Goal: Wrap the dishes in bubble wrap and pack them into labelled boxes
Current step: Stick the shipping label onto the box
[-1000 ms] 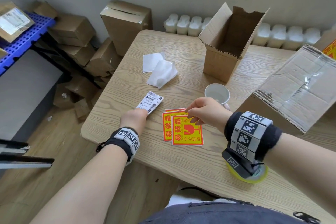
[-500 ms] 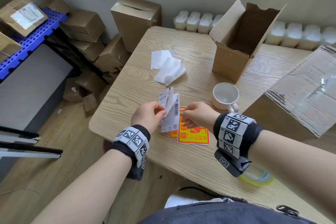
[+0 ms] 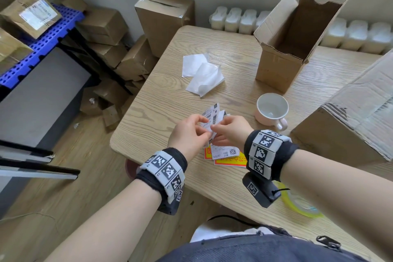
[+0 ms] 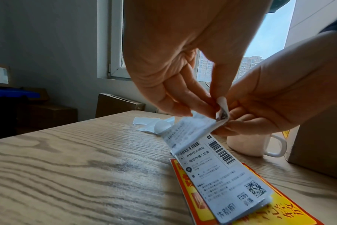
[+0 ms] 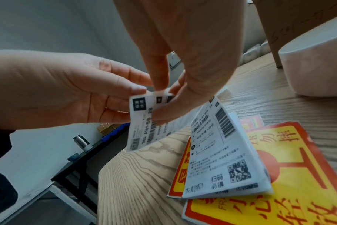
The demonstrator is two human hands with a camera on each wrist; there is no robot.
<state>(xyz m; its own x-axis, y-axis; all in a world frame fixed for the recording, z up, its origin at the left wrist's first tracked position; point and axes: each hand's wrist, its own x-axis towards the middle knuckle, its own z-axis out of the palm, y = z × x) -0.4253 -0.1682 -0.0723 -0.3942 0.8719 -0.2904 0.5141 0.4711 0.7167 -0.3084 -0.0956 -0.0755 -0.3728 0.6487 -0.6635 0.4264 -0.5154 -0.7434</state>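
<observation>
Beside open box [image 3: 276, 53], mug [image 3: 271, 110] — both empty

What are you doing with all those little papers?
The person's left hand and right hand both pinch a strip of white printed shipping labels, seemingly peeling one apart above the wooden table. More of the strip lies on red-and-yellow fragile stickers. A pale pink mug sits unwrapped near an open cardboard box.

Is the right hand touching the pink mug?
Apart. The head view shows bare table between the right hand and the pink mug; that hand pinches the shipping labels.
</observation>
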